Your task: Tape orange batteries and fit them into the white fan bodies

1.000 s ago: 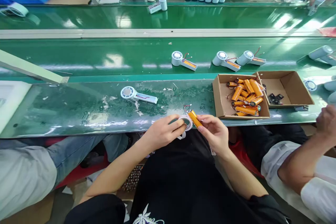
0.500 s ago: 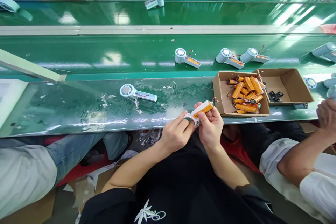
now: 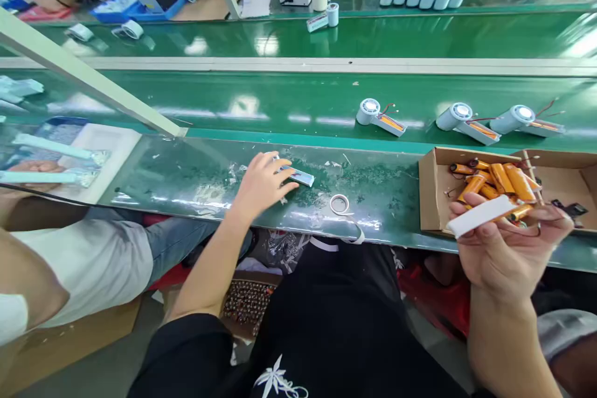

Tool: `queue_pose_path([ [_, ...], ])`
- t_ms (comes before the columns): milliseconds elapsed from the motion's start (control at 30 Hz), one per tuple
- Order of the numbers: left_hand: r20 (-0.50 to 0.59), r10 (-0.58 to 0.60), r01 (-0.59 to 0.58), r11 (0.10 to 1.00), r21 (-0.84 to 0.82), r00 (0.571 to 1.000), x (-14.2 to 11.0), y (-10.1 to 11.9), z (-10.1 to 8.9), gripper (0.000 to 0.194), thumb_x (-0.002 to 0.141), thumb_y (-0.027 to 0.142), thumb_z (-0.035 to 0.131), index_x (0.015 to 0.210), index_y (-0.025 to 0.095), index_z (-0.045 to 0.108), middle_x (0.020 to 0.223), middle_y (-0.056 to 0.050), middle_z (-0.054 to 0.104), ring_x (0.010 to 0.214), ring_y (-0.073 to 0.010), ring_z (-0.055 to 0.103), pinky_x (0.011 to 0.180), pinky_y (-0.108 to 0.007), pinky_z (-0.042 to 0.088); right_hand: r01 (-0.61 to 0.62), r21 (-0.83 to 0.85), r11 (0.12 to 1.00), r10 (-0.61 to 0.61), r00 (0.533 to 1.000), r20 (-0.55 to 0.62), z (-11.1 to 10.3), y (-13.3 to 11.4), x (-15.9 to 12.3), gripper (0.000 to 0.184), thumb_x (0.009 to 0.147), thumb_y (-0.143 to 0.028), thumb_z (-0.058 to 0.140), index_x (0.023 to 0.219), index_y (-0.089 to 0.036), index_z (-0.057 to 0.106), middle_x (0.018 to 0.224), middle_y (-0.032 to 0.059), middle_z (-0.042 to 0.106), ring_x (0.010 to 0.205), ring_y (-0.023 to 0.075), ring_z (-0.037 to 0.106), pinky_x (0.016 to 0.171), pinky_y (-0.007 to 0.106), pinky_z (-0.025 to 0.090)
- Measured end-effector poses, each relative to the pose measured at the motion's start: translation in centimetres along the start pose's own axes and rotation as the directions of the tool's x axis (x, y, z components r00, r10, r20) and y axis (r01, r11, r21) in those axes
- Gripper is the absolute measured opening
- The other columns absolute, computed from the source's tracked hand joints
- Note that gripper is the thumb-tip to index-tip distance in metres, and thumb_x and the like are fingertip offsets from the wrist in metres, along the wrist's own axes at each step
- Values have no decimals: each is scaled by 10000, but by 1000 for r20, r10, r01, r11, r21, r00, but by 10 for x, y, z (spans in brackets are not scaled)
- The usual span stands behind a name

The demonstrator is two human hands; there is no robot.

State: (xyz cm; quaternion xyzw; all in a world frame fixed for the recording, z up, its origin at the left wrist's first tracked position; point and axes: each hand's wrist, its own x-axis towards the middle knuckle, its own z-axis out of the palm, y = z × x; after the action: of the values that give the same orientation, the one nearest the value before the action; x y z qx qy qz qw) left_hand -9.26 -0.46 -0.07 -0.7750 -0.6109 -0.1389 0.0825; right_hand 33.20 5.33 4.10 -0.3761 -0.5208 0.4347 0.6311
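My left hand (image 3: pixel 265 188) lies over a light-blue handheld fan on the bench, fingers spread. The fan's head is hidden beneath it; only the open handle (image 3: pixel 301 176) shows, and I cannot tell how firmly the hand touches it. My right hand (image 3: pixel 506 255) is raised at the near edge of the cardboard box, closed on an orange battery whose facing side carries a white strip (image 3: pixel 482 214). Between my hands, a roll of white tape (image 3: pixel 340 204) lies on the bench, its loose end trailing over the front edge.
Orange wired batteries (image 3: pixel 504 180) fill a cardboard box (image 3: pixel 431 193); a second box (image 3: pixel 569 177) with small black parts adjoins it. Several fans, including one fan (image 3: pixel 369 110), lie on the green conveyor (image 3: pixel 261 96). A slanted post (image 3: pixel 93 81) rises at left. Co-workers sit on both sides.
My hands have parted: the left moved left onto the fan, the right moved right with the battery. The tape roll left my hand and now lies on the bench. The view shifted left.
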Motion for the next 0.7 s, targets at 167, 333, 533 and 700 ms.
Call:
queue_pose_path([
  [167,230,24,-57,989,138,973,22,-35,-12,319,1002,99,522,1058,236,805,1299,-75,730,1386,-338,502,1028,-470,577,-22,-36,999,24,998,58,-8,-1,11,454,780,-309,936,1072,-569,705,967,-81,786,929,262,812,830,528,718],
  [333,184,45,-70,989,133,982,124,-54,13,400,975,33,432,1058,171,799,1335,-117,686,1400,-356,449,1088,-492,512,9,-15,1000,-4,952,306,37,8,79,512,768,-273,950,1187,-450,714,1078,-29,807,999,262,815,822,456,733],
  [533,409,-30,54,997,-49,912,228,-80,52,199,886,137,627,941,190,811,1333,-90,711,1280,-293,575,1064,-392,482,-138,-49,989,143,846,514,141,74,170,569,707,-330,963,1204,-232,702,1014,38,818,989,245,797,943,463,676],
  [700,492,-38,114,986,-124,870,240,-90,53,121,813,278,770,925,254,809,1128,-8,790,1062,-218,680,977,-294,472,-20,-220,975,150,794,589,194,132,201,509,772,-284,859,1254,-198,722,1037,44,827,1004,251,799,1009,467,632],
])
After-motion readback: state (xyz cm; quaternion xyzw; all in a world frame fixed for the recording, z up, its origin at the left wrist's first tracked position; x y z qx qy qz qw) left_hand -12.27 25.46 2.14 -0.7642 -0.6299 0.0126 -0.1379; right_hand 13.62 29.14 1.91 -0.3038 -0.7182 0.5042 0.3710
